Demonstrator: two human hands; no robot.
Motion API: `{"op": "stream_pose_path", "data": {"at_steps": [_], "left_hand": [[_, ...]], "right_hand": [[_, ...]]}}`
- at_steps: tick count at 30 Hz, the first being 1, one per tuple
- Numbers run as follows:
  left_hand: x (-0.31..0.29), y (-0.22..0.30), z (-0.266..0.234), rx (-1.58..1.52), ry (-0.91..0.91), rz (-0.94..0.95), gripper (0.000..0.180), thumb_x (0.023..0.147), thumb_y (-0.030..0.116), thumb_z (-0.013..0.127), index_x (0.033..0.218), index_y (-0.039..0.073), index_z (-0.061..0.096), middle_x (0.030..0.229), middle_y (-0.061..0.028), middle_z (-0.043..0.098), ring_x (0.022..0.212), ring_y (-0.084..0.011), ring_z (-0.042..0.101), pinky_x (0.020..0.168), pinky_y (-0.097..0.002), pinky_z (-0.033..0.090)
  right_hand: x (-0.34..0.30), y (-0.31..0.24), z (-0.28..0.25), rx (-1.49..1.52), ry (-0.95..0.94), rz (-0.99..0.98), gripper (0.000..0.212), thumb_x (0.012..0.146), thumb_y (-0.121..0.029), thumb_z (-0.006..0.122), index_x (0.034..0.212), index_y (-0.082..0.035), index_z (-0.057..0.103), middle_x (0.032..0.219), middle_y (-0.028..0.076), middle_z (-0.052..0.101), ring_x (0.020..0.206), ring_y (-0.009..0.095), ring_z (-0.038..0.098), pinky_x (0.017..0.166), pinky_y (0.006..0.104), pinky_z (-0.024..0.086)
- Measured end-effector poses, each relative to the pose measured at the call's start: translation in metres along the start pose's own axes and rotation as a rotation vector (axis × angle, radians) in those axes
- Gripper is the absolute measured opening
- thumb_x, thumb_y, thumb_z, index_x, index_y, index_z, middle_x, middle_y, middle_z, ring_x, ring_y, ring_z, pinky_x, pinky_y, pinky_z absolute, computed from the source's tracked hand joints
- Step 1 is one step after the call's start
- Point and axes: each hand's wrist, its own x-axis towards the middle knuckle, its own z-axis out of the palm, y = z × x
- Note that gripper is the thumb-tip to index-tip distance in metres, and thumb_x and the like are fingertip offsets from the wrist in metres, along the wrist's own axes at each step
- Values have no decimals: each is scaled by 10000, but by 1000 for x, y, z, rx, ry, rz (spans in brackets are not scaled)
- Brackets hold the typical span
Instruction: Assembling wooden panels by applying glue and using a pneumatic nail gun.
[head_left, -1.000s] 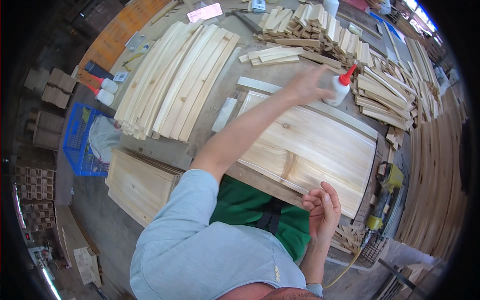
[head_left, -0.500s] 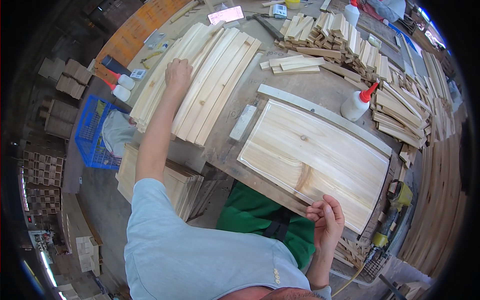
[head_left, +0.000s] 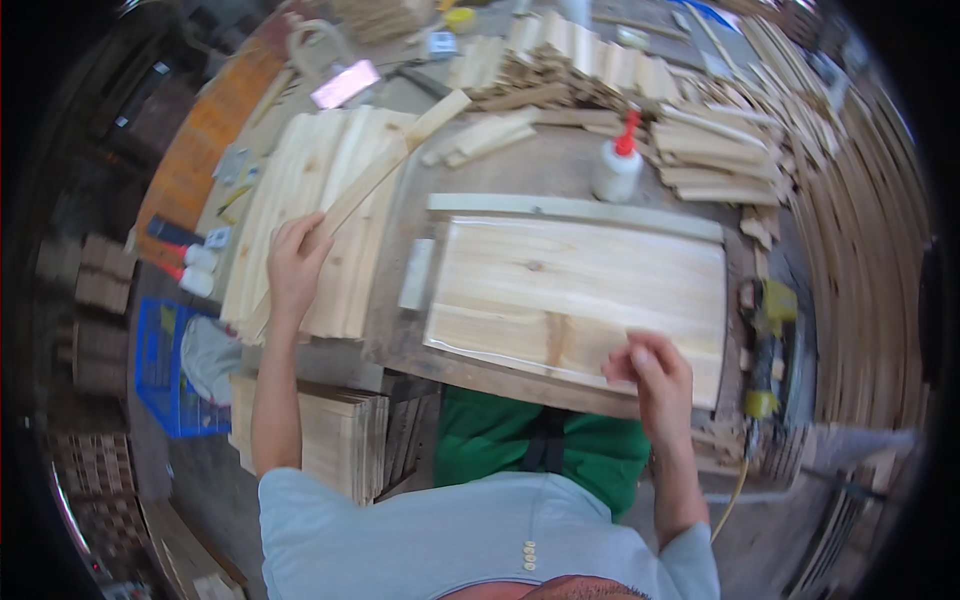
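Note:
My left hand [head_left: 296,268] is closed round a long, narrow wooden strip [head_left: 400,148], raised at a slant over the boards [head_left: 350,290] laid side by side at the left. On the bench before me lies a flat wooden panel [head_left: 620,280] with a brown knot streak and a thin white line along its edges. Over the panel's near right part hovers my right hand [head_left: 655,380], somewhat blurred, its fingers loosely bent and the thumb apart, with nothing visible in it. A pale straight bar [head_left: 580,217] runs along the panel's far edge.
Beyond the bar stands a white bottle with a red nozzle [head_left: 617,172]. Piled wood strips [head_left: 715,150] fill the back right. A yellow-green power tool [head_left: 770,305] lies right of the panel. Stacked panels [head_left: 310,425] and a blue crate [head_left: 165,375] sit at the left.
My left hand has lifted a wooden strip up from the boards. My right hand has moved in over the panel. The whole view has turned and shifted.

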Motion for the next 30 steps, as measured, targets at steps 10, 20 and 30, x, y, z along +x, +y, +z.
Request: {"op": "stream_pose_path", "data": {"at_steps": [10, 20, 30], "left_hand": [[-6, 137, 53, -348, -395, 398, 332, 745, -25, 709, 1071, 21, 665, 1077, -117, 646, 1018, -292, 571, 874, -368, 471], [9, 218, 150, -528, -347, 760, 233, 788, 24, 682, 1020, 13, 673, 996, -111, 638, 938, -288, 575, 819, -381, 479], [30, 216, 211, -422, -308, 661, 246, 796, 57, 680, 1040, 31, 695, 1022, -83, 658, 961, -279, 574, 857, -379, 474]], "right_hand": [[78, -58, -49, -172, 125, -239, 288, 959, -124, 573, 1208, 19, 578, 978, 108, 651, 787, 173, 672, 668, 269, 561], [57, -63, -107, -195, 381, -233, 245, 928, -87, 590, 1123, 59, 605, 944, 116, 659, 763, 171, 678, 672, 259, 567], [8, -66, -156, -1416, 659, -357, 388, 910, -228, 616, 1196, 30, 564, 1059, 217, 611, 978, 373, 609, 854, 425, 484]]}}
